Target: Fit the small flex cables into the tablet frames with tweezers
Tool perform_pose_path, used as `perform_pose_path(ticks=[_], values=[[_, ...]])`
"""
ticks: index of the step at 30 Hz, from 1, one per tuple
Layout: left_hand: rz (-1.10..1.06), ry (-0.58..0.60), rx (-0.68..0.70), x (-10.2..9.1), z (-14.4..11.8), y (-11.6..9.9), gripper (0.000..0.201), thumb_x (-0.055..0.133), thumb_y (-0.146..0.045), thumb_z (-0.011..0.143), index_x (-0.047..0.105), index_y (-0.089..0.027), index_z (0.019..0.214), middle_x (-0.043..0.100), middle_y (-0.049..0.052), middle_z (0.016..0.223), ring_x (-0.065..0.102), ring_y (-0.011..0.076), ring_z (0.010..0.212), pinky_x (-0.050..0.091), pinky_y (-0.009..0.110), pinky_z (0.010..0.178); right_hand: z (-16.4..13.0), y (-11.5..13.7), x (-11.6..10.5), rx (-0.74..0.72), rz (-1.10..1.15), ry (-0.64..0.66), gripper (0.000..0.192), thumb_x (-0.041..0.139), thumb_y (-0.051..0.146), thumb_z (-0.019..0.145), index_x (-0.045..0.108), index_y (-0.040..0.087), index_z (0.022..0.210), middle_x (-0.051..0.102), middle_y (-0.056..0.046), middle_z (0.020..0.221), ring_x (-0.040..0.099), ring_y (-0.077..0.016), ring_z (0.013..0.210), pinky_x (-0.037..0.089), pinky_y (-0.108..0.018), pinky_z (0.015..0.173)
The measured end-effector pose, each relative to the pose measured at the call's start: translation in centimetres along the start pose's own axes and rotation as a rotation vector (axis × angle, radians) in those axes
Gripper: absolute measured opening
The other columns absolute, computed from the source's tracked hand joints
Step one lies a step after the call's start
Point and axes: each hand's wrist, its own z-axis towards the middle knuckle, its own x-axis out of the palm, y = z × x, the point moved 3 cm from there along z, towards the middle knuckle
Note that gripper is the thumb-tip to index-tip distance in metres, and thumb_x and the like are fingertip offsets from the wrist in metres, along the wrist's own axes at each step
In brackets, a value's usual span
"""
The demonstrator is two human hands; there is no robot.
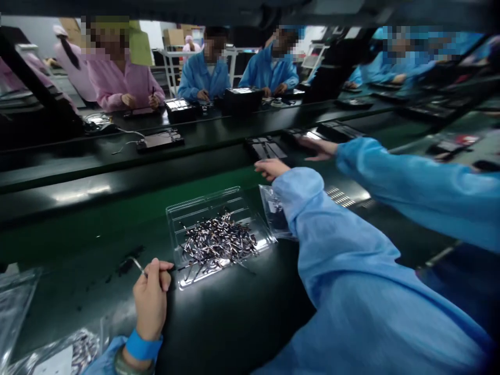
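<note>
Two hands at work: my left hand (151, 297) pinches thin tweezers (137, 265) just beside the clear tray (183, 213) of small metal parts (219, 242) on the bench (242, 312). My right hand (271, 168), loosely curled, reaches the dark fixture (265, 148) on the conveyor (117, 161).

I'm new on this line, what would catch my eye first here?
A clear tray heaped with shiny metal parts glints mid-bench. The left hand pinches tweezers beside it; the right hand reaches out to a black fixture on the belt beyond.
</note>
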Motion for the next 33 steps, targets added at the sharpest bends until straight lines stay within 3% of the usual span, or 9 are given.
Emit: perform_pose_path(ticks=[2,5,9,14,18,21,28,33], values=[[-0.004,0.015,0.012,0.1,0.1,-0.2,0.036,0.061,-0.051,0.076,0.06,-0.017,0.063,0.046,-0.003,0.047,0.035,0.0091,0.043,0.032,0.026,0.047,-1.3,0.1,2.0,-0.014,-0.071,0.117,0.029,0.056,0.035,0.09,0.06,0.014,0.109,0.064,-0.006,0.104,0.063,-0.0167,0.089,0.053,-0.035,0.078],[-0.022,0.028,0.021,0.3,0.1,-0.6,0.035,0.063,-0.05,0.074,0.059,-0.017,0.062,0.049,-0.003,0.049,0.034,0.008,0.043,0.031,0.025,0.047,-4.5,0.5,4.9,-0.154,-0.153,0.212,0.019,0.062,0.033,0.085,0.068,0.017,0.092,0.069,-0.002,0.085,0.064,-0.0173,0.083,0.049,-0.027,0.076],[-0.031,0.031,0.031,0.3,0.1,-0.6,0.034,0.062,-0.048,0.074,0.058,-0.016,0.063,0.05,-0.003,0.05,0.033,0.0074,0.044,0.031,0.024,0.048,-8.3,0.9,7.0,-0.302,-0.258,0.199,0.017,0.063,0.03,0.083,0.07,0.018,0.093,0.069,-0.006,0.095,0.063,-0.021,0.094,0.046,-0.028,0.082],[0.006,0.06,0.046,0.1,0.1,-0.1,0.035,0.057,-0.048,0.08,0.059,-0.015,0.065,0.044,-0.004,0.047,0.034,0.0087,0.045,0.03,0.025,0.049,-10.7,0.2,7.0,-0.359,-0.357,0.163,0.028,0.049,0.035,0.092,0.067,0.014,0.093,0.066,-0.012,0.098,0.063,-0.0231,0.096,0.045,-0.033,0.085],[0.083,0.1,0.07,0.0,-0.1,0.0,0.039,0.053,-0.051,0.084,0.061,-0.015,0.071,0.039,-0.005,0.045,0.037,0.0099,0.047,0.033,0.025,0.052,-13.8,-0.5,8.1,-0.43,-0.421,0.292,0.04,0.057,0.051,0.084,0.063,0.018,0.106,0.066,-0.01,0.104,0.064,-0.0229,0.094,0.048,-0.031,0.079],[0.166,0.133,0.086,-0.1,-0.4,0.0,0.038,0.057,-0.052,0.082,0.062,-0.016,0.073,0.039,-0.006,0.047,0.041,0.0108,0.051,0.035,0.025,0.056,-15.9,-1.1,9.4,-0.468,-0.493,0.395,0.046,0.068,0.048,0.076,0.061,0.02,0.112,0.063,-0.01,0.111,0.065,-0.0245,0.091,0.049,-0.031,0.073],[0.301,0.161,0.07,0.1,-0.5,0.0,0.044,0.063,-0.057,0.074,0.064,-0.014,0.084,0.04,-0.007,0.048,0.037,0.0097,0.047,0.031,0.023,0.049,-14.7,-1.4,9.5,-0.522,-0.551,0.468,0.018,0.061,0.022,0.084,0.065,0.019,0.101,0.065,-0.007,0.105,0.063,-0.0217,0.097,0.046,-0.029,0.079],[0.318,0.163,0.087,0.2,-0.5,-0.2,0.043,0.062,-0.056,0.074,0.064,-0.014,0.083,0.041,-0.006,0.048,0.039,0.0098,0.047,0.032,0.023,0.049,-12.9,-0.7,8.7,-0.511,-0.52,0.363,0.025,0.053,0.027,0.09,0.062,0.022,0.113,0.061,-0.006,0.118,0.058,-0.0181,0.108,0.043,-0.028,0.092]])
